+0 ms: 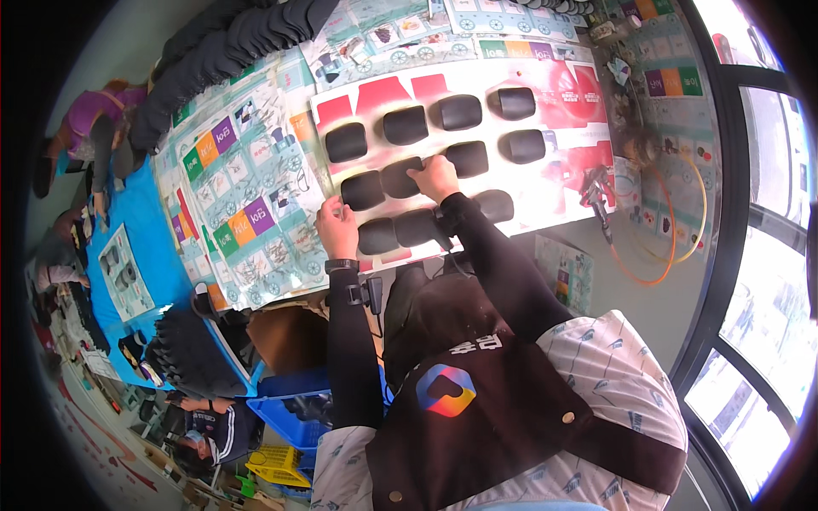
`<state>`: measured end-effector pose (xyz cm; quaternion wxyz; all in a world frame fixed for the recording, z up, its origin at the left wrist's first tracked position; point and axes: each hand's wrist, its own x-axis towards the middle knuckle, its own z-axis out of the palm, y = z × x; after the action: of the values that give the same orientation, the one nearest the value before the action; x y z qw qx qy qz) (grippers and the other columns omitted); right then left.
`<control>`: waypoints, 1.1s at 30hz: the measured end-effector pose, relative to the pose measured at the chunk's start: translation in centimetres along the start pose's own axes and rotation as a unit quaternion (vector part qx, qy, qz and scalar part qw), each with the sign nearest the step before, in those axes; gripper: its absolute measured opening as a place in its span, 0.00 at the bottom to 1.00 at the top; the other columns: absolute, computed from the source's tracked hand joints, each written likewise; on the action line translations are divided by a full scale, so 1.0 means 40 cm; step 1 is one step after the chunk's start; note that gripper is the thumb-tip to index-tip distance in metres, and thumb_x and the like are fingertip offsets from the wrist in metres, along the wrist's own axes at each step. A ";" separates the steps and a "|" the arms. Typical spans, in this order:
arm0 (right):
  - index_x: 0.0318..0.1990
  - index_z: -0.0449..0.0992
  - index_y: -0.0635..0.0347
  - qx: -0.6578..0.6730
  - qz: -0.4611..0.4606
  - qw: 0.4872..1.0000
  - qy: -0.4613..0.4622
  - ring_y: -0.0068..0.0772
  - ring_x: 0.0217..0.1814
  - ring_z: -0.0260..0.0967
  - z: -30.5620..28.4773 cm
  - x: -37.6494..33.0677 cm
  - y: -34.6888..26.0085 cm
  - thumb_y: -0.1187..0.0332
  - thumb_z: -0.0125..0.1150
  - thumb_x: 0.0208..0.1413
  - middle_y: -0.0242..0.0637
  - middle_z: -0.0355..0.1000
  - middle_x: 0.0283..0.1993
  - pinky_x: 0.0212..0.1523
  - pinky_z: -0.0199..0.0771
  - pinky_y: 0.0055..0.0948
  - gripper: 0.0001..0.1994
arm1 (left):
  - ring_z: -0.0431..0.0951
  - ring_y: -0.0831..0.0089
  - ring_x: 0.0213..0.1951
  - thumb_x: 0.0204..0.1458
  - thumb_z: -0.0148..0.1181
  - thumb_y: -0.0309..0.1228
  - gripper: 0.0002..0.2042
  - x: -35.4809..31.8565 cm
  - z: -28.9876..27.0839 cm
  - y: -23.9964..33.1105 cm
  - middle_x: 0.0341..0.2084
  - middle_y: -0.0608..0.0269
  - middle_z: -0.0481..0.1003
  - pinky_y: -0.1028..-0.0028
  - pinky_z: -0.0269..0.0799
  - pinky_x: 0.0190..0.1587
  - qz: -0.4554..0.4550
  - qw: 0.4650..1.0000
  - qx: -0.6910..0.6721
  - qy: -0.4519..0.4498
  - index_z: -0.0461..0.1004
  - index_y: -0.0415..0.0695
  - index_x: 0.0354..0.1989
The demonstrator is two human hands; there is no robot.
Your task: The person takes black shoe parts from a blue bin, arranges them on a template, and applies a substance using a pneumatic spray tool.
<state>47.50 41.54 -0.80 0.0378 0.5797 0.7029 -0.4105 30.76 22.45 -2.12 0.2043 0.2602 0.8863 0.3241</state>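
Note:
Rows of small dark panels with rounded corners lie on a white and red printed board point(545, 200) in front of me. My right hand point(436, 179) has its fingers closed at the right edge of a middle-row dark panel point(400, 180). To the left, my left hand point(337, 228) is beside the lower left edge of another dark panel point(363, 191), its fingers loosely bent and apart, with nothing visible in them. Nearest me lie a dark panel point(377, 237) and another dark panel point(415, 228), the latter partly covered by my right wrist.
A spray gun point(599, 200) with an orange hose point(663, 277) is at the board's right edge. Long overlapped stacks of dark pieces point(217, 60) line the back left. Blue crates point(285, 413) and a yellow crate point(277, 466) stand low at left. Other people work on the far left.

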 end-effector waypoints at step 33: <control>0.32 0.80 0.69 0.106 -0.006 0.994 0.009 0.29 0.19 0.75 -0.139 -0.015 0.170 0.63 0.71 0.56 0.41 0.76 0.20 0.24 0.74 0.33 0.14 | 0.78 0.63 0.36 0.56 0.64 0.30 0.14 0.023 -0.028 0.005 0.38 0.58 0.80 0.64 0.75 0.43 -0.023 1.000 0.003 0.019 0.77 0.42 0.49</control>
<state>55.79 44.48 -0.45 -0.0328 0.5797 0.6597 -0.4772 29.54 22.62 -1.37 0.1945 0.2341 0.8968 0.3211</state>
